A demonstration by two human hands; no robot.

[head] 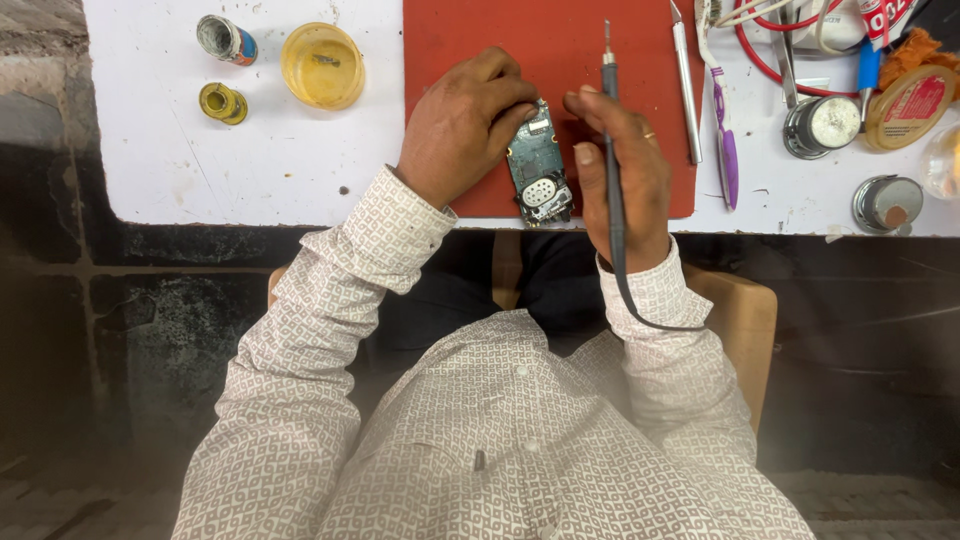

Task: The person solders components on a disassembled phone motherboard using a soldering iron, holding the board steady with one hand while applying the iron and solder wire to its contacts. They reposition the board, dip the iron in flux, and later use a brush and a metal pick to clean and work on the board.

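**Phone board held on a red mat at a white table**

A person in a patterned shirt sits on a wooden chair [745, 320] at a white table [250, 150], seen from above. The floor around the chair is dark and worn.

The left hand [465, 125] grips the upper left edge of a phone board [538, 165], its fingers curled onto it. The board lies tilted on the near edge of a red mat [560, 50], its lower end at the table's rim. The right hand [620, 170] is clenched around a soldering iron [610, 120], which stands nearly upright in view, tip pointing away from the person, cord trailing back over the sleeve. The thumb touches the board's right side.

Left of the mat stand a yellow dish [322, 65], a small can [226, 40] and a yellow spool [221, 102]. Right of it lie tweezers [686, 85] and a purple toothbrush [722, 130], then round tins [822, 125], a red cable [770, 60] and tubes, crowded in the far right corner.
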